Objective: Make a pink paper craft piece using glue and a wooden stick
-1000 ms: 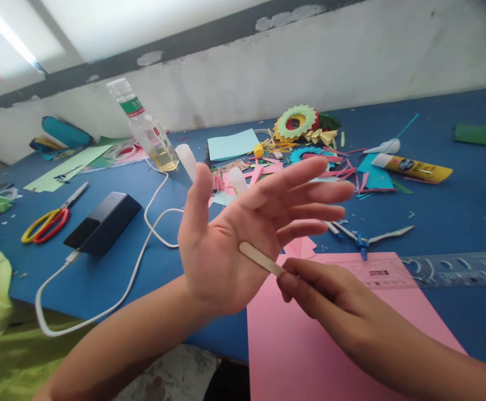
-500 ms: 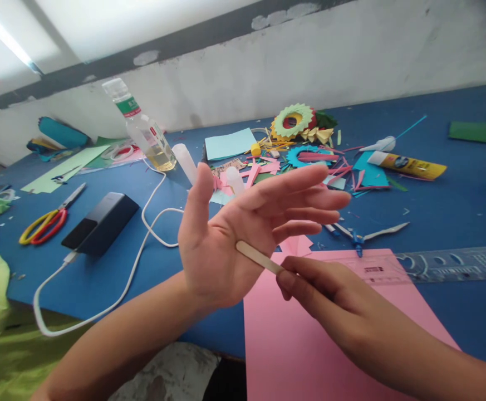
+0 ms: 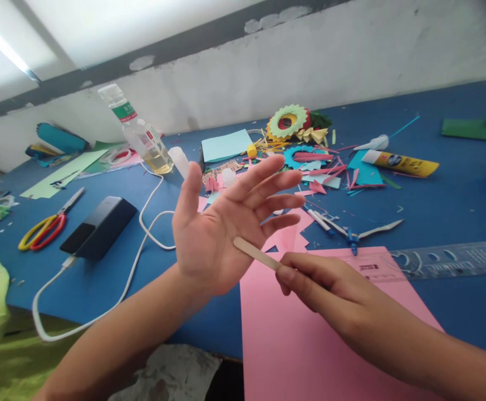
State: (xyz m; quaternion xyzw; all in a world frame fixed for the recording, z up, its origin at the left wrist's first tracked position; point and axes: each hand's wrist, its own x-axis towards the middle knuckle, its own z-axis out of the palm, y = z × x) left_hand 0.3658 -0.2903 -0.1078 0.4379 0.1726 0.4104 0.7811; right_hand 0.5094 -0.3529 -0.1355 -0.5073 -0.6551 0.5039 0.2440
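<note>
My left hand (image 3: 221, 234) is held up above the table, palm showing, fingers spread and slightly curled. Between the thumb and fingers of my right hand (image 3: 318, 284) is a flat wooden craft stick (image 3: 256, 253). Its rounded tip lies over the left palm; whether it presses on the skin I cannot tell. The stick's other end is hidden in my right hand. Beneath the right hand and forearm lies a sheet of pink paper (image 3: 293, 340). A clear plastic ruler (image 3: 447, 260) overlaps the sheet's far edge, and a blue-and-white compass (image 3: 353, 236) rests just beyond it.
Scissors (image 3: 44, 231) and a black power bank (image 3: 98, 228) with a white cable (image 3: 140, 267) lie left on the blue table (image 3: 447, 211). A bottle (image 3: 142, 139) stands behind. Paper scraps (image 3: 318, 167), paper rings (image 3: 286, 121) and a yellow glue tube (image 3: 401, 163) are at the back.
The fingers of my left hand have curled back a little from a more stretched pose. The stick stays in my right hand at the palm. The whole view has shifted slightly.
</note>
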